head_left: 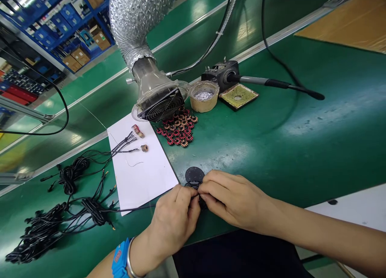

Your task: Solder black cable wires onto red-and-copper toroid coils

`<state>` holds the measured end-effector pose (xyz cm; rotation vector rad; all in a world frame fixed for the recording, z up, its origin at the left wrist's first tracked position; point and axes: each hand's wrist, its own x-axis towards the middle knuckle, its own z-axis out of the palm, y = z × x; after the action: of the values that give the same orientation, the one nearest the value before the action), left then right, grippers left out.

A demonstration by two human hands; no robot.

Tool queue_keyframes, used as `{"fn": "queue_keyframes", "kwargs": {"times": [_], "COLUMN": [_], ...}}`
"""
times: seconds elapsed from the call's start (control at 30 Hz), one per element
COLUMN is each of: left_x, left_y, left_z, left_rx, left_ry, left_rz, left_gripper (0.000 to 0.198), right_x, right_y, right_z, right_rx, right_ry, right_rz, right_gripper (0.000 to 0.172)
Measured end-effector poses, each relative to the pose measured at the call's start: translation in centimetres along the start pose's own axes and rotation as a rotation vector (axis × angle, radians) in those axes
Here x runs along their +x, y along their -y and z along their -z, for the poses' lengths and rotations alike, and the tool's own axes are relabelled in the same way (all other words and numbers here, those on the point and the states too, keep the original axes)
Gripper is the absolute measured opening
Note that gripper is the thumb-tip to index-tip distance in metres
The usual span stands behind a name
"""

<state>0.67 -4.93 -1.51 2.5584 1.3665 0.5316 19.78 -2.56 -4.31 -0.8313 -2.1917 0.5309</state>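
Now, at the nearest point, the bare left hand (171, 217), with a blue wristband (120, 258) and a silver bangle (129, 258) at its wrist, and the bare right hand (232, 195) meet over the green worktop (271, 149). Their fingers (183, 194) are closed together, pinching a small black plastic part (195, 185) that they mostly hide, so its exact shape cannot be told. The work in hand sits at this pinch, where a round, flat black disc (194, 174) stands out at 12 o'clock from the fingertips. A thin black cable (132, 209) runs from the hands toward 9 o'clock, joining tangled bundles of black cables with brass-coloured ends (96, 211). At 10 o'clock lies a white paper sheet (141, 181), bearing two small copper-wound coils (138, 130) at its far edge. Farther out at 12 o'clock is a heap of red-and-copper toroidal coils (177, 129), beside a fume-extractor fan (159, 101) on silver foil ducting (132, 16). At 1 o'clock stand a round solder tin (204, 95), a yellow cleaning sponge (238, 96) and a black-handled soldering iron (271, 83) in its stand (220, 75). Blue shelving holding cardboard boxes (57, 28) lies far off at 11 o'clock.
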Motion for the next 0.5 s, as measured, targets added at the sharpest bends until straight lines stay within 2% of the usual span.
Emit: {"fn": "queue_keyframes", "kwargs": {"times": [0.23,0.5], "left_x": [-0.1,-0.2], "left_y": [-0.3,-0.3], "left_z": [-0.1,-0.4], "left_rx": [0.081,0.176], "left_ry": [-0.028,-0.03], "left_rz": [-0.049,-0.111], "left_gripper": [0.011,0.014], "right_x": [0.5,0.3], "right_y": [0.3,1.1], "right_z": [0.1,-1.2], "right_rx": [-0.03,0.053], "right_ry": [0.019,-0.219], "right_rz": [0.035,-0.056], "right_gripper": [0.026,0.024]}}
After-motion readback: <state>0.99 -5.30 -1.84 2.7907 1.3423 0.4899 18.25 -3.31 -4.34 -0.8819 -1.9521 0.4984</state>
